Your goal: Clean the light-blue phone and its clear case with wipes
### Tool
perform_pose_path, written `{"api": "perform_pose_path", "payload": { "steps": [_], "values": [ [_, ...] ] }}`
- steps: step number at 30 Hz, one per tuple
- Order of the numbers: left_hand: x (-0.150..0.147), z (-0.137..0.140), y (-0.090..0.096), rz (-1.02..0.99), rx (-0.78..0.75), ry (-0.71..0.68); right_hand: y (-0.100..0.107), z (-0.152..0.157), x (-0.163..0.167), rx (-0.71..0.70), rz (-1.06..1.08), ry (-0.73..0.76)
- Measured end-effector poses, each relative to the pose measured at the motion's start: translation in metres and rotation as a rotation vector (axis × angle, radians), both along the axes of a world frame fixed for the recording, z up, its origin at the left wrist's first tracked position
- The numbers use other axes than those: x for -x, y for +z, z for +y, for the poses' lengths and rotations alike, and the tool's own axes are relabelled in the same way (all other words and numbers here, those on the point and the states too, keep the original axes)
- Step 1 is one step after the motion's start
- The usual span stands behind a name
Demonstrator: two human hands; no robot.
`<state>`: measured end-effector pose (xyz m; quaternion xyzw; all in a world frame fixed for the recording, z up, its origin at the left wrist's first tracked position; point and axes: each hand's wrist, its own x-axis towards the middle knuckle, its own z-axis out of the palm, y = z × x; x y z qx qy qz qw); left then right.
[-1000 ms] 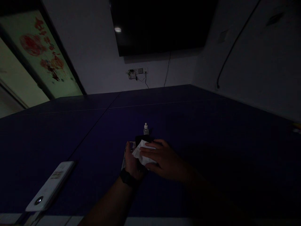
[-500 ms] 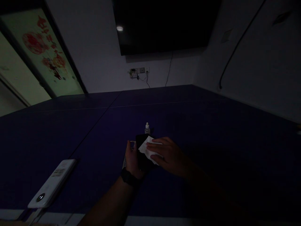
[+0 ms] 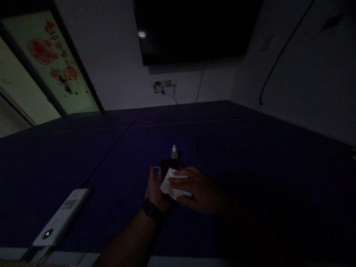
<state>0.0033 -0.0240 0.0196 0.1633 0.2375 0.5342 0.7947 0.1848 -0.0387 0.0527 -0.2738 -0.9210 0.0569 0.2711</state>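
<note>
My left hand (image 3: 156, 189), with a dark watch (image 3: 151, 209) on the wrist, is closed round a dark flat phone-like object (image 3: 167, 164) and holds it by its left edge. Over its face my right hand (image 3: 194, 187) presses a white tissue (image 3: 174, 187), fingers laid across it. The tissue covers the lower middle of the dark object. Just beyond its top edge stands a small clear bottle (image 3: 174, 152) with a white cap, upright. Partly hidden behind my left hand lies a pale flat item (image 3: 147, 191) that I cannot make out.
A white power bank (image 3: 62, 215) with a cable lies on the dark blue table (image 3: 116, 178) at the left. Wall sockets with wires (image 3: 164, 85) sit beyond the far edge, under a large black screen (image 3: 194, 29). The room is dim.
My right hand has slid the tissue down and slightly left over the dark object. The left hand and the bottle have stayed in place.
</note>
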Motion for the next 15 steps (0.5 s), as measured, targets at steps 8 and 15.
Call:
{"api": "perform_pose_path", "payload": {
  "steps": [8, 15],
  "values": [
    [0.001, -0.006, 0.012, -0.004, 0.083, -0.007, -0.001, 0.0, 0.0, -0.029, -0.001, -0.129],
    [0.006, -0.002, -0.002, 0.019, 0.037, -0.028, -0.004, 0.002, -0.002, -0.022, 0.024, -0.095]
  ]
}}
